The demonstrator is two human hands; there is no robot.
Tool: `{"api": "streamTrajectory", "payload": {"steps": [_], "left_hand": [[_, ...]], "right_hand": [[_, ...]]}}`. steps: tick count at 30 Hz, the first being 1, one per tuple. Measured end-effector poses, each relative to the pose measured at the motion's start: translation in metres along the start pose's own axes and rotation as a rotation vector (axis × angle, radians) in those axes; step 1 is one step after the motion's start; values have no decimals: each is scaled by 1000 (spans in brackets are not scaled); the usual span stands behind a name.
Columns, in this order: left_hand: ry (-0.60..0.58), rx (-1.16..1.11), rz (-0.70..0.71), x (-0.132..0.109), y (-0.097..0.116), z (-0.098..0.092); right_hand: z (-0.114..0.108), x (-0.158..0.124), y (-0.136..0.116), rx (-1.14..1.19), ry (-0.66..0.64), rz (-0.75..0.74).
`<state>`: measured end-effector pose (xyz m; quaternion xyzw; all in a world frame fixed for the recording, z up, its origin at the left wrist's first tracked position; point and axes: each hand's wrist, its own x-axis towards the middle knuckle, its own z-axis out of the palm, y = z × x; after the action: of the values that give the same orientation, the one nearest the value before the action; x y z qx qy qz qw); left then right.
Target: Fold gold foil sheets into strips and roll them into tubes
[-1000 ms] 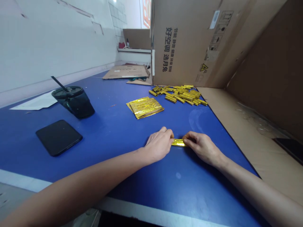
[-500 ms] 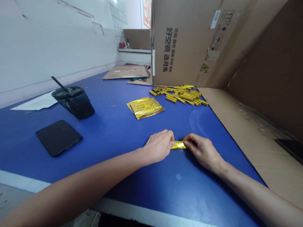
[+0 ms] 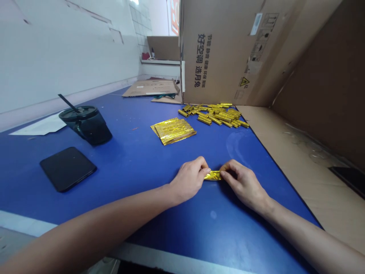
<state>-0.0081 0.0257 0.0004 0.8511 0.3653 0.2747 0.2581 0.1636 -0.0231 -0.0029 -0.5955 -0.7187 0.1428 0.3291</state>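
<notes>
Between my two hands, low over the blue table (image 3: 182, 220), is a narrow strip of gold foil (image 3: 213, 175), folded or rolled. My left hand (image 3: 191, 178) pinches its left end with thumb and fingers. At the right end, the thumb and fingertips of my right hand (image 3: 242, 182) are closed on it. The fingers hide both ends of the strip. Beyond my hands lies a stack of flat gold foil sheets (image 3: 175, 131). Farther back is a loose heap of small gold foil rolls (image 3: 225, 114).
On the left stand a dark cup (image 3: 88, 125) with a straw and a black phone-like slab (image 3: 68, 168) lying flat. White paper (image 3: 37, 126) is behind the cup. A large cardboard box (image 3: 222, 53) rises behind the rolls, and cardboard (image 3: 302, 160) borders the table's right edge.
My left fingers have shifted slightly on the foil strip, the thumb now higher and its nail showing. Both hands still grip it. The whole view has moved a little.
</notes>
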Motion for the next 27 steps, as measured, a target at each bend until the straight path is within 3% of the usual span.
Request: {"api": "streamTrajectory", "payload": {"steps": [3,8,17,21,24,27], "left_hand": [[73,30,78,-2,-2,-1],[168,70,216,-4,-7,-3],[270,99,342,-6,-6,-5],[275,74,363,-7,-5,-5],[271,56,357,-7,-4,-5],[253,31,329,-7,-3,-6]], "right_hand": [[-3,1,1,170,31,-7],[-11,3,-2,505,-83,208],[-8,-3,-5,873,-107,363],[-9,-4,-8,910,-92,356],[-11,-5,-10,835,-131,371],[-11,-5,-10,741,-91,360]]}}
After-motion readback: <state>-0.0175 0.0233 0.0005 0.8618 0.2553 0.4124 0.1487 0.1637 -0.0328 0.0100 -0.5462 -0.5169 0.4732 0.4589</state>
